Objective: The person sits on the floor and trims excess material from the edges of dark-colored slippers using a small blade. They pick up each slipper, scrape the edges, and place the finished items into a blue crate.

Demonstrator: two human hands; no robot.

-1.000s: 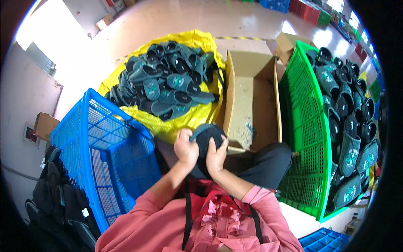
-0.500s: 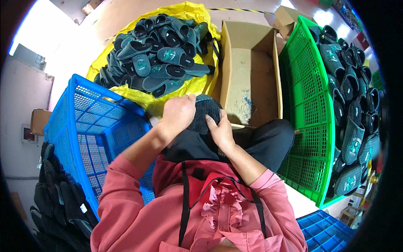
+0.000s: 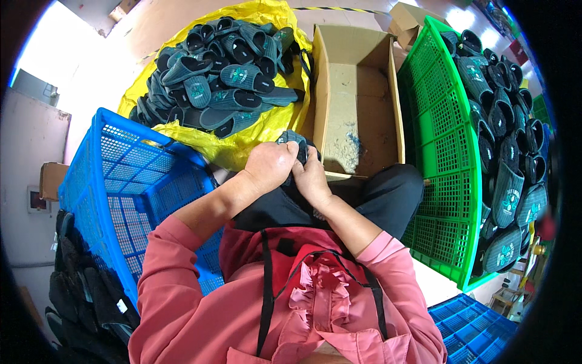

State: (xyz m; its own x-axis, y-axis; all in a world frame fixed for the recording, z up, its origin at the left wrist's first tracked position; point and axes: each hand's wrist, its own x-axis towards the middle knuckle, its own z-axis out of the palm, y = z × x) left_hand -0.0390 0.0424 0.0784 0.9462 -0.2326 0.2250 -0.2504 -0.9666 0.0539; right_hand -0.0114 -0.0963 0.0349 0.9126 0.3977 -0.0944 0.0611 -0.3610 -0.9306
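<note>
Over my lap, in front of the open cardboard box, both hands grip one dark grey slipper [image 3: 293, 137]. My left hand [image 3: 271, 165] is closed on its left side, knuckles up. Close against it, my right hand [image 3: 312, 182] holds the slipper from the right, thumb pressed near the left fingers. The ribbed upper shows above the hands; most of the rest is hidden by my fingers. Beyond my hands lies a heap of similar grey slippers [image 3: 233, 97] with green prints, on a yellow sack [image 3: 248, 141].
An open cardboard box [image 3: 341, 103] with lint in it stands ahead. To the left is a blue plastic crate [image 3: 115, 176], with dark slippers [image 3: 85, 285] beside it. A tall green crate [image 3: 442, 182] full of slippers stands right. Another blue crate [image 3: 473, 330] sits lower right.
The slipper has turned in my hands: its dark fuzzy face showed before, and now the ribbed upper does. My hands have drawn closer together, the right one rotating inward.
</note>
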